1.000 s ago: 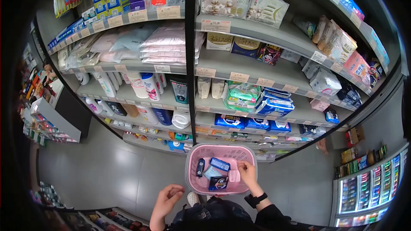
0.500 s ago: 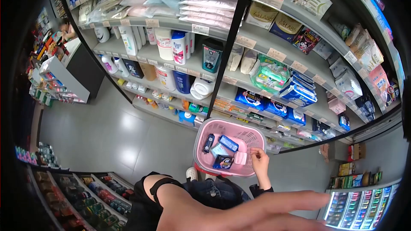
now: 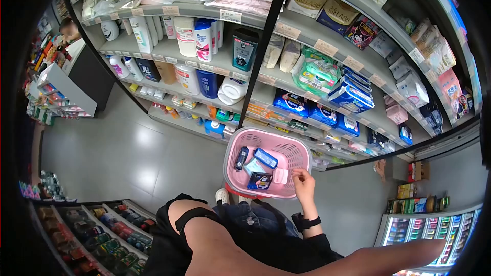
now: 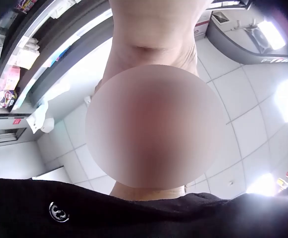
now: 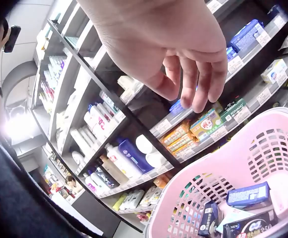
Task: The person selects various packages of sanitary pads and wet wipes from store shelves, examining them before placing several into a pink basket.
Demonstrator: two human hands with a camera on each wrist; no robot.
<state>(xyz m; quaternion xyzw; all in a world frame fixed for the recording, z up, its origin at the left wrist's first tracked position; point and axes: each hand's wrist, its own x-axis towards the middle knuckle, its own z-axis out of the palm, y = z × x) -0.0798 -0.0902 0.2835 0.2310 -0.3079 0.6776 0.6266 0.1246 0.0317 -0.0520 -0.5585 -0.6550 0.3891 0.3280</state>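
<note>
My left hand (image 3: 245, 255) is raised close under the head camera, filling the bottom of that view. A straight finger reaches far to the right, and the other fingers are hidden. In the left wrist view, only the wrist end of this hand (image 4: 154, 29) shows, with ceiling behind. My right hand (image 3: 305, 186) hovers at the right rim of a pink basket (image 3: 294, 149), its fingers loosely bent and holding nothing. Inside lie a dark narrow pack (image 3: 241, 158), a blue pack (image 3: 266, 158), a pale blue packet (image 3: 254, 166), a black pad pack (image 3: 260, 180) and a small pink pack (image 3: 280, 176).
Ahead stand shelves with shampoo bottles (image 3: 203, 41), a green pack (image 3: 317, 74) and blue pad packs (image 3: 291, 103). A counter (image 3: 84, 74) with another person is at the far left. Drink shelves (image 3: 97, 235) stand lower left; a lit cooler (image 3: 429, 232) stands lower right.
My left hand has risen from beside the basket to close before the head camera. My right hand has shifted from over the basket to its right rim. The head view has tilted and swung.
</note>
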